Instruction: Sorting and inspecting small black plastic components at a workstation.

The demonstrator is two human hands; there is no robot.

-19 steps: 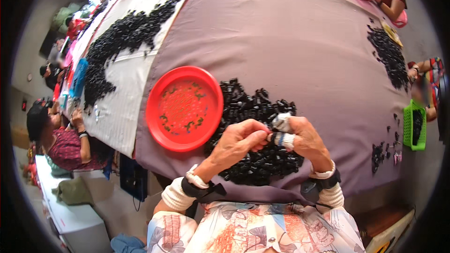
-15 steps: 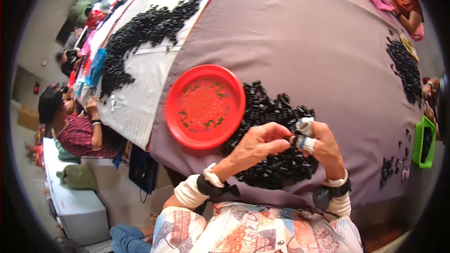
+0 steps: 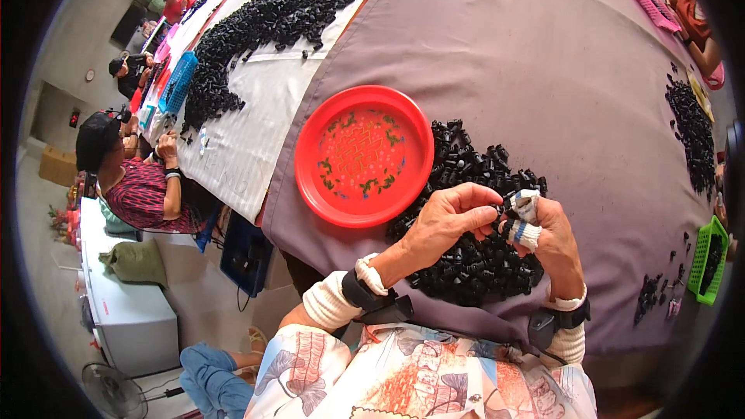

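My left hand [image 3: 444, 225] is closed, thumb and forefinger pinched together close to my right fingers. My right hand [image 3: 556, 237] wears white knitted finger covers [image 3: 526, 233] with blue stripes on thumb and forefinger. A small black piece [image 3: 506, 215] shows between these covers, beside my left fingertips. What my left fingers pinch is too small to make out. Below both hands spreads a heap of small black plastic parts [image 3: 475, 273] on the mauve tablecloth [image 3: 535, 70]. A round red tray [image 3: 306, 157] with a printed pattern stands left of the heap.
Another long heap of black parts [image 3: 264, 27] covers a white-topped table at the left, where a person [image 3: 147, 194] sits. A smaller heap [image 3: 691, 136] and a green basket [image 3: 705, 252] are at the right. A white chest [image 3: 128, 295] stands lower left.
The whole view has shifted, so the tray, heap and hands appear farther right. My hands stay close together over the heap, left fingers still pinched by the right ones.
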